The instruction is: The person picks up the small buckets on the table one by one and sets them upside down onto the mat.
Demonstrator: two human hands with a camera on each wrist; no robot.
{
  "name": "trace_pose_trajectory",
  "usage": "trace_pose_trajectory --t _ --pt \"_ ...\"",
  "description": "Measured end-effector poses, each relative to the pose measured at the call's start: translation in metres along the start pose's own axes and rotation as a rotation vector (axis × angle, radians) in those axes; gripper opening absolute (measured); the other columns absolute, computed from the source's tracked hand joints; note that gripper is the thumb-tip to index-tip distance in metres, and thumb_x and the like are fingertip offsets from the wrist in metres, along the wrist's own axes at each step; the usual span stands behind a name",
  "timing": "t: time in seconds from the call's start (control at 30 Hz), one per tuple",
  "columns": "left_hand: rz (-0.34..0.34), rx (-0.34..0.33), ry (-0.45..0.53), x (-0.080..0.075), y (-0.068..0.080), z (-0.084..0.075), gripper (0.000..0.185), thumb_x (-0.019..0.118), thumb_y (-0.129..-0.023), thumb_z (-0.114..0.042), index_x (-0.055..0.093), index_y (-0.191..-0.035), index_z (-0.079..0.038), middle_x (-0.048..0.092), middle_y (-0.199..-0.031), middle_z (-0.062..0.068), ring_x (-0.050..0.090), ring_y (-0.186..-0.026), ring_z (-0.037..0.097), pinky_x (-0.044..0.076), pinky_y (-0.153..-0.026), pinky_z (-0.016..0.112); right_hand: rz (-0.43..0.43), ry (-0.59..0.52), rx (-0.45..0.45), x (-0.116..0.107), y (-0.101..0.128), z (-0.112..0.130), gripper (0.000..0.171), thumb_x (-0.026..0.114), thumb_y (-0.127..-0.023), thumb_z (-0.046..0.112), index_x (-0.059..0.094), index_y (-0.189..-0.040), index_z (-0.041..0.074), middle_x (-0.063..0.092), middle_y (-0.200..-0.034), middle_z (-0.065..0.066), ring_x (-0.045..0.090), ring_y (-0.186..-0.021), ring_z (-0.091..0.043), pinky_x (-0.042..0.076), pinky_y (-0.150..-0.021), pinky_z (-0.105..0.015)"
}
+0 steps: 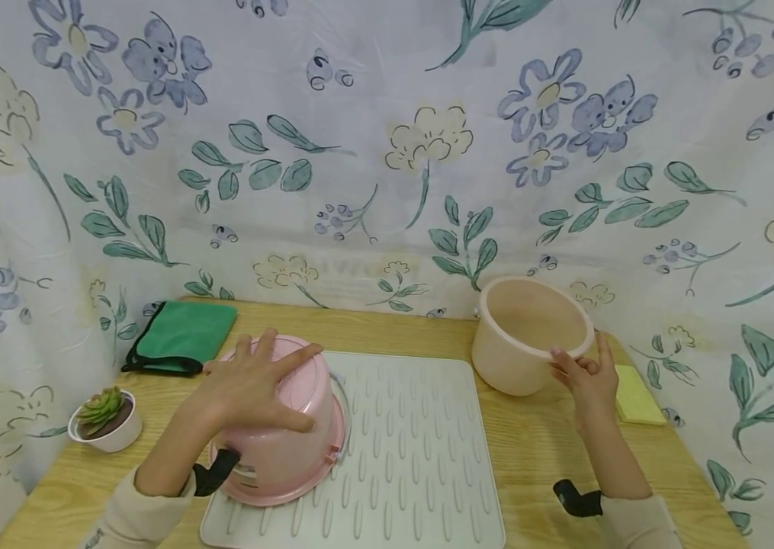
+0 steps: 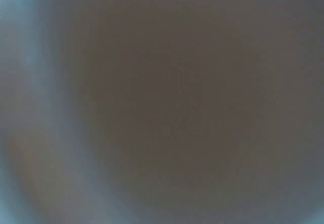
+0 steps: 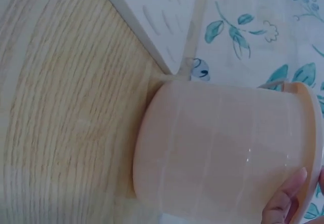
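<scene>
A pink plastic bucket (image 1: 290, 457) stands upside down on the left part of a ribbed grey drying mat (image 1: 414, 442). My left hand (image 1: 256, 385) lies spread over its upturned base, fingers fairly straight and thumb down the near side. An upright peach bucket (image 1: 517, 351) stands on the wooden table (image 1: 537, 450) just right of the mat. My right hand (image 1: 582, 374) pinches its near right rim. In the right wrist view the peach bucket (image 3: 217, 148) fills the frame, with my fingertips (image 3: 283, 198) on its rim. The left wrist view is a dark blur.
A folded green cloth (image 1: 184, 335) lies at the back left. A small potted succulent (image 1: 105, 415) stands near the left edge, and a yellow sponge (image 1: 637, 395) lies at the far right. A floral curtain (image 1: 387, 152) closes off the back and sides.
</scene>
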State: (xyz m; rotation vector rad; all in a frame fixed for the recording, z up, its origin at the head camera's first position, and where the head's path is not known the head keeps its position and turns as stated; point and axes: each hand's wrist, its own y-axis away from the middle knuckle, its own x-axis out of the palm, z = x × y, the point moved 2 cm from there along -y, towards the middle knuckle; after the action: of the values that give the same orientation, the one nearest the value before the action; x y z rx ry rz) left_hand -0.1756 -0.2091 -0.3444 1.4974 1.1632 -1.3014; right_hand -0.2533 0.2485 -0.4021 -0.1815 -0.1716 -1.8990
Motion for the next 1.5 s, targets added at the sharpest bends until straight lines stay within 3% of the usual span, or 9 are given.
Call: trace_pose_trajectory --t 0.23,0.57,0.87,1.23,1.37,1.5 --pt "-0.006 0.001 -0.011 0.000 0.000 0.000 0.098 0.056 -0.054 -0.084 0.034 -0.140 -0.041 0.026 -0.142 0.026 0.027 -0.121 0.052 0.028 -0.062 0.079 0.048 -0.138 0.040 0.003 -0.002 0.002 0.097 0.068 -0.079 0.000 0.006 -0.149 0.029 0.054 -0.071 0.001 0.066 -0.065 -0.010 0.053 -0.064 -0.023" --pt "-0.005 0.005 -0.011 0.000 0.001 -0.001 0.097 0.056 -0.054 -0.084 0.034 -0.139 -0.042 0.027 -0.141 0.026 0.029 -0.120 0.053 0.028 -0.061 0.079 0.158 -0.278 0.083 0.002 -0.002 0.001 0.099 0.060 -0.083 -0.008 -0.005 -0.147 0.030 0.061 -0.083 -0.005 0.066 -0.068 -0.014 0.053 -0.068 -0.028" --pt "0.004 0.008 0.000 0.000 0.000 -0.001 0.098 0.055 -0.054 -0.084 0.034 -0.140 -0.042 0.026 -0.141 0.026 0.027 -0.122 0.054 0.026 -0.063 0.080 0.177 -0.374 0.085 -0.001 -0.004 -0.001 0.097 0.059 -0.083 -0.011 0.002 -0.148 0.031 0.057 -0.089 -0.008 0.066 -0.064 -0.015 0.054 -0.066 -0.031" --pt "0.001 0.011 -0.006 -0.002 0.000 -0.001 0.099 0.053 -0.054 -0.086 0.034 -0.140 -0.041 0.027 -0.140 0.027 0.029 -0.120 0.055 0.028 -0.061 0.079 0.142 -0.523 0.022 -0.005 0.003 0.003 0.084 0.052 -0.082 -0.020 0.017 -0.149 0.018 0.055 -0.096 -0.011 0.065 -0.061 -0.021 0.054 -0.062 -0.032" --pt "0.021 -0.001 0.003 -0.002 0.001 0.000 0.100 0.053 -0.054 -0.086 0.032 -0.141 -0.042 0.025 -0.142 0.026 0.027 -0.122 0.055 0.027 -0.063 0.079 0.167 -0.610 0.041 -0.006 0.007 0.005 0.083 0.049 -0.083 -0.020 0.018 -0.148 0.020 0.050 -0.107 -0.012 0.064 -0.062 -0.021 0.054 -0.065 -0.033" --pt "0.054 -0.004 0.013 -0.003 0.000 0.002 0.101 0.053 -0.054 -0.086 0.031 -0.142 -0.041 0.022 -0.143 0.027 0.024 -0.123 0.056 0.026 -0.064 0.080 0.150 -0.679 0.084 -0.008 0.012 0.004 0.080 0.049 -0.084 -0.018 0.022 -0.148 0.022 0.049 -0.104 -0.011 0.061 -0.064 -0.021 0.054 -0.067 -0.033"
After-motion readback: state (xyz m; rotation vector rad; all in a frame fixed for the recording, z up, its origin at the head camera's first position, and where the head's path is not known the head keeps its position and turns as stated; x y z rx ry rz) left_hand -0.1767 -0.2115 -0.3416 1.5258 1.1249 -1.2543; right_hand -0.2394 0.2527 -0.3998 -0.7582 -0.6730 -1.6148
